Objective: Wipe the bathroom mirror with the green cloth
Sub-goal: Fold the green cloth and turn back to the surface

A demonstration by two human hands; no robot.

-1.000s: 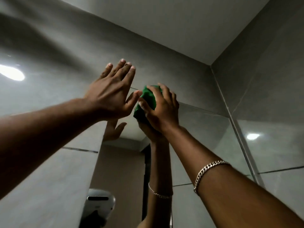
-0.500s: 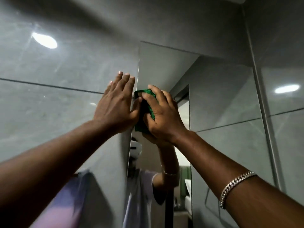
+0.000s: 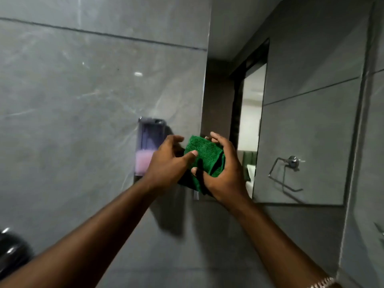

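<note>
Both hands hold the folded green cloth (image 3: 204, 157) near the lower left corner of the mirror (image 3: 301, 121). Right hand (image 3: 225, 173) cups it, fingers curled; left hand (image 3: 169, 163) pinches its left edge, thumb on top. A soap dispenser (image 3: 148, 146) is mounted on the wall just left.

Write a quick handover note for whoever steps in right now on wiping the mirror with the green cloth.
Right hand: gripping the folded green terry cloth.
Left hand: thumb on the cloth, apparently refolding it.
Cloth is off the glass, in front of the lower left corner of the frameless wall mirror, beside the clear wall soap dispenser with pink liquid.
Done: cannot tell how much is wiped.
Left: press cloth back on the mirror and wipe.
</note>
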